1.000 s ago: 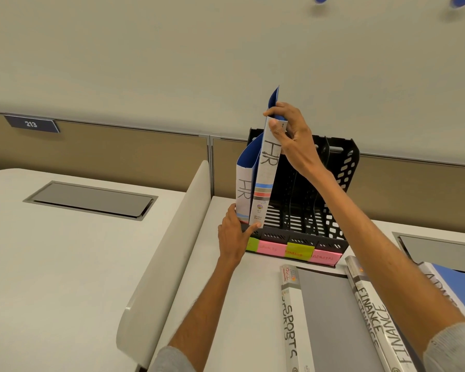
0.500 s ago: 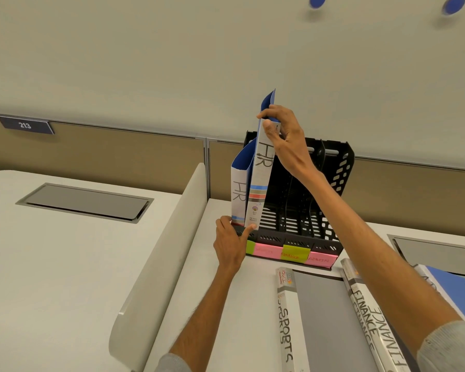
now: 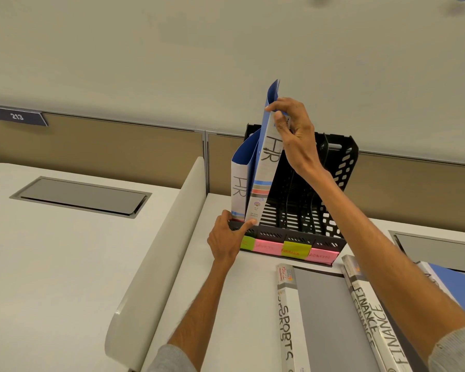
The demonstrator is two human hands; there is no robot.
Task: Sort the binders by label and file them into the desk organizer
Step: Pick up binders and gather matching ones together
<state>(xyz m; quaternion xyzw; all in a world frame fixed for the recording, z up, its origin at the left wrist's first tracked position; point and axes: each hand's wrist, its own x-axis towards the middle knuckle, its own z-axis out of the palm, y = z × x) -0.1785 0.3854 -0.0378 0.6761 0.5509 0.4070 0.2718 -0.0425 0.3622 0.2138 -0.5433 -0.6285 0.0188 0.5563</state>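
Head view: desk organizer [image 3: 333, 183] stands at the back of the desk [image 3: 239, 304], with four slots facing the person.
Right hand [image 3: 293, 132]: pinches the top of the HR binder [image 3: 266, 178], thumb on the spine and fingers behind. The high grip likely lets it steer the tilt.
HR binder: tilted, its bottom edge at the front lip of the leftmost slot. It looks not fully seated.
Left hand [image 3: 227, 241]: grips the organizer's front-left corner, thumb tip touching the binder's bottom corner. Probably braces the rack and guides the foot in.
Second HR binder [image 3: 238, 189]: upright in the same slot, touching the held one on its left, so same labels go together.
Sticky notes [image 3: 295, 249]: run along the front lip and name the slots. FINANCE and ADMIN are readable; the leftmost is partly hidden by the left hand.
Queue: SPORTS binder [image 3: 286, 318] and FINANCE binder [image 3: 371, 318] lie flat in front with spines readable. A blue binder [image 3: 457, 280] at far right is partly hidden by the right arm.
Stage: HR nearly done, three slots empty.
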